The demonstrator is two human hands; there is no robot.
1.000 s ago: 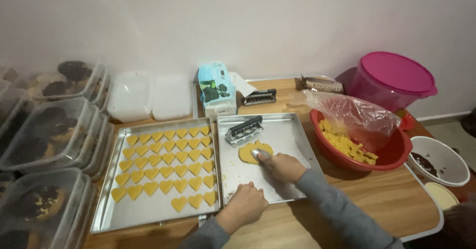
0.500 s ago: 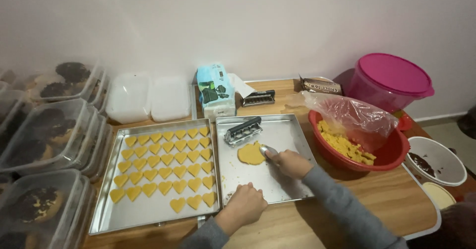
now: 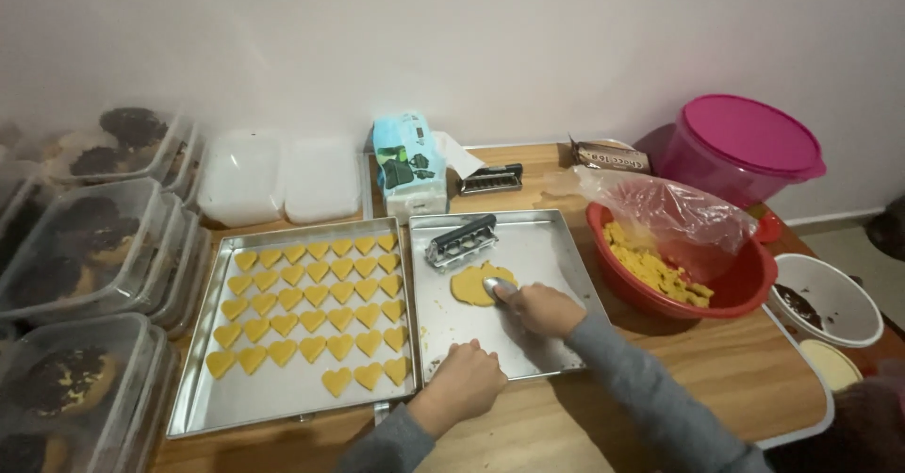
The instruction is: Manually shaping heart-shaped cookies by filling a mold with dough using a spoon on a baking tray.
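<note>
My right hand grips a small metal cutter and presses it onto a flat yellow dough piece on the right metal tray. My left hand rests, fingers curled, on the front edge of that tray and holds nothing that I can see. A ridged metal tool lies on the tray behind the dough. The left metal tray carries several rows of yellow heart-shaped cookies.
A red bowl with yellow dough bits and a plastic bag stands at the right. Behind it sits a pink lidded tub. Clear boxes of dark cookies stack at the left. A wipes pack and white bowl stand nearby.
My right hand slid slightly left with the cutter over the dough. The left hand stayed on the tray's front edge.
</note>
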